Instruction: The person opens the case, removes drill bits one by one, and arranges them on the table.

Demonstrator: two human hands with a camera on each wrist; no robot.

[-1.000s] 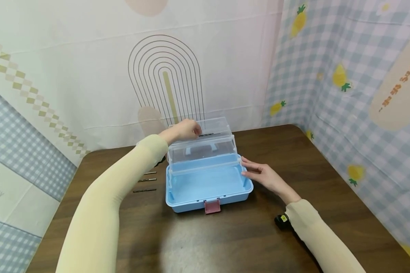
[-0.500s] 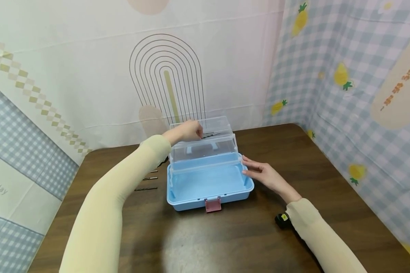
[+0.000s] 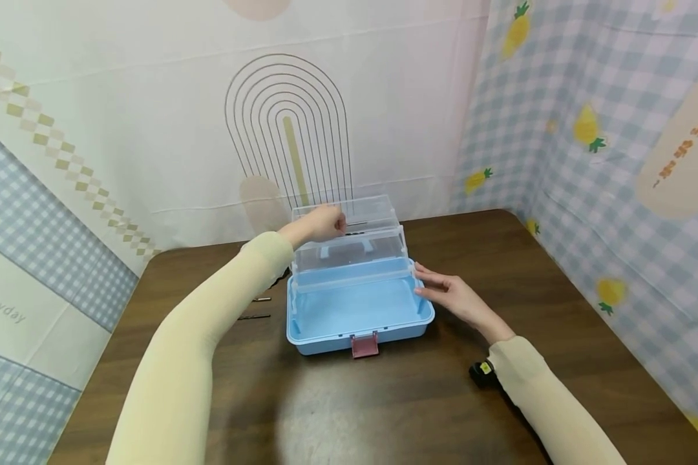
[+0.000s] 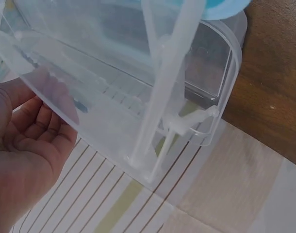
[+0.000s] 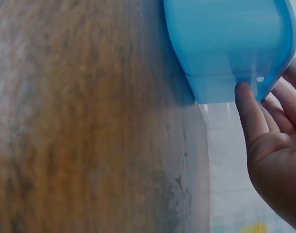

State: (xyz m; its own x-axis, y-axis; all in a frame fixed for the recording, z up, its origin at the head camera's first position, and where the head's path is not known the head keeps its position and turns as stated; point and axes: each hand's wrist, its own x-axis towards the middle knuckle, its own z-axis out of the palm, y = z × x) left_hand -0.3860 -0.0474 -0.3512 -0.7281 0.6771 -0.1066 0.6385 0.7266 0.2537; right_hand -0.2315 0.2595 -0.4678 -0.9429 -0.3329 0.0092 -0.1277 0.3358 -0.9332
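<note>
My left hand (image 3: 327, 223) is at the raised clear tray (image 3: 349, 248) of a blue toolbox (image 3: 357, 345). Its fingers pinch a dark drill bit (image 3: 355, 233), which shows through the clear plastic in the left wrist view as a drill bit (image 4: 80, 104). Just behind it in the head view is a second, thin drill bit (image 3: 357, 223). With fingers fairly straight, my right hand (image 3: 456, 300) touches the toolbox's right end. In the right wrist view its thumb (image 5: 245, 99) presses the blue end wall (image 5: 221, 53), the other fingers lying near the corner.
Other drill bits (image 3: 254, 316) lie on the wooden table (image 3: 337, 413) left of the toolbox, partly hidden by the left sleeve. A pink latch (image 3: 364, 346) hangs open at the toolbox's front. A black object with a yellow label (image 3: 483, 373) is beside the right cuff. Patterned cloth (image 3: 407, 129) hangs behind.
The pinched drill bit has dropped slightly at the tray, and the second bit behind it has come into view. The right hand stays on the toolbox; the whole view has shifted a little.
</note>
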